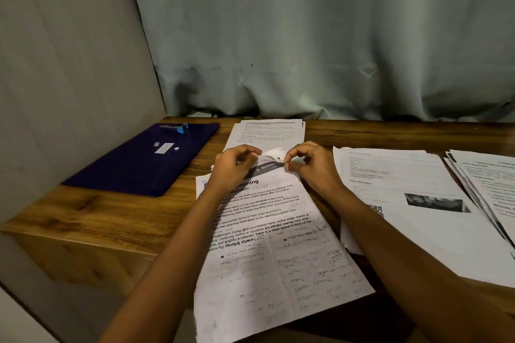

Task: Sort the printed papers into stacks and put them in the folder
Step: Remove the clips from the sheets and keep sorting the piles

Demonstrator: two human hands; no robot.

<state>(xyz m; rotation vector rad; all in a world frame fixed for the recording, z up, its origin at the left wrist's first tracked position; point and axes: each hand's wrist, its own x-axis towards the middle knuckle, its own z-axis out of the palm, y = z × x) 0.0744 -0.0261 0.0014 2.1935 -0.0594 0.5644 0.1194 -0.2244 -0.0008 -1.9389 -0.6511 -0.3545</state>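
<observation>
Wooden table (111, 220) is carrying the printed sheet (278, 259), with the left forearm covering the starts of its lines and its lower print blurring past reading. Right of the sheet, the outermost stack (496, 181) is running off the frame. Left of the sheet, the blue folder (139, 164) is lying flat. The left grip (234, 167) and right grip (312, 167) are both pinching the sheet's curling top edge, fingers bent close.
</observation>
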